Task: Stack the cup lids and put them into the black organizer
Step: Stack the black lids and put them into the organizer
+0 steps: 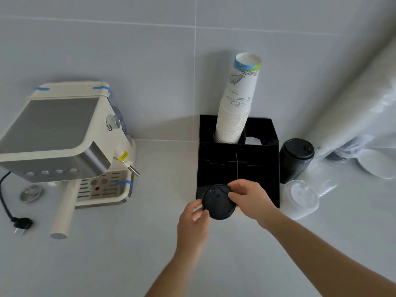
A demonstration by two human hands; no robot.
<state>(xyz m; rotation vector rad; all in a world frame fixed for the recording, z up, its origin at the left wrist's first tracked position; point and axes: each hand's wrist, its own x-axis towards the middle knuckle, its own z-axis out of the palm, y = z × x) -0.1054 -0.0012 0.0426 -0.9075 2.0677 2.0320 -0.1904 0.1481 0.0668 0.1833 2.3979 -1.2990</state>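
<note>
Hands point(194, 213) point(250, 198) gripping black lid point(219, 202), organizer point(237, 166) behind

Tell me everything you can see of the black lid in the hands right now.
The black lid is a round, flat disc of what looks like matte plastic, with a raised rim and moulded relief on its top, likely a sip opening. It faces up toward the camera, slightly tilted, held above the counter at the front edge of the black organizer. The left hand pinches its left rim and the right hand grips its upper right rim. Whether it is one lid or several nested cannot be told.
</note>
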